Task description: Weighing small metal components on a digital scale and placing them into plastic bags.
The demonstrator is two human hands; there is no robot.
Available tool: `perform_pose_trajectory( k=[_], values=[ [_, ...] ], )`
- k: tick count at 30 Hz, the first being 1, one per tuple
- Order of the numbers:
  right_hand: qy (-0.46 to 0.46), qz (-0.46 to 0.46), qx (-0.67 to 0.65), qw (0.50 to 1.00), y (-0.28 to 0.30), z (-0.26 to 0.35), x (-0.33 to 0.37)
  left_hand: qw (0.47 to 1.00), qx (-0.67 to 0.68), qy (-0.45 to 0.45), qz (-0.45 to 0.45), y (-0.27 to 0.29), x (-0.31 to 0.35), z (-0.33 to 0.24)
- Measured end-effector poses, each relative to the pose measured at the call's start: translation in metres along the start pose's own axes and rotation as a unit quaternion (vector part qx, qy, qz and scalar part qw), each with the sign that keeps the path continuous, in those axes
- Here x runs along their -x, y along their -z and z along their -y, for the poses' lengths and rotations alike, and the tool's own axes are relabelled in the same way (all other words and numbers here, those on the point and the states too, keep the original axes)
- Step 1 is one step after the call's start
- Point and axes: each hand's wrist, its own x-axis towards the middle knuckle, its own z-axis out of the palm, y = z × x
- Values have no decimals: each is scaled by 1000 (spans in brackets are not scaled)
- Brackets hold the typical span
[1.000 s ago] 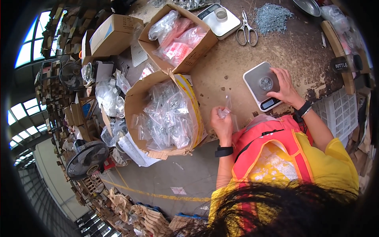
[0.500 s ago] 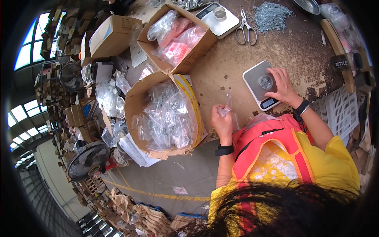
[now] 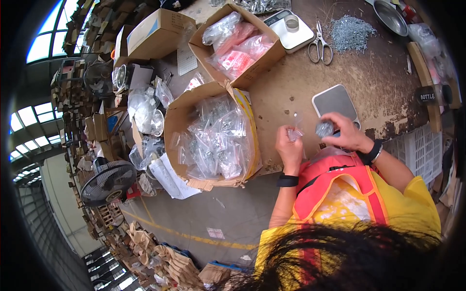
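My right hand [image 3: 348,135] is closed around a small round cup [image 3: 324,129] of shiny metal pieces, tilted toward my left hand. Behind it lies a white digital scale [image 3: 334,103] with its grey plate bare. My left hand [image 3: 290,151] pinches a small clear plastic bag [image 3: 294,133], which stands up from the fingers close to the cup. Left of that hand, a cardboard box [image 3: 251,127] with yellow tape holds many clear zip bags [image 3: 213,138] with metal pieces inside.
Across the table are a heap of small metal pieces [image 3: 352,34], scissors [image 3: 320,48] and a second scale [image 3: 302,39] bearing a small cup [image 3: 291,22]. Another open box [image 3: 262,60] holds red and clear bags. A metal bowl [image 3: 391,18] sits far right; a fan [image 3: 108,182] stands left.
My right hand has lifted the cup off the scale and brought it toward me, beside the bag. My left hand still holds the bag. The whole view has shifted slightly.
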Motion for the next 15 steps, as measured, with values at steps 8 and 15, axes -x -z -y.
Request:
perform_pose_trajectory(
  k=[8,15],
  values=[
    [-75,33,-154,985,-18,3,-11,993,5,-111,44,-6,5,-15],
    [80,57,84,992,-2,24,-27,995,56,-63,62,4,12,-12]
  ],
)
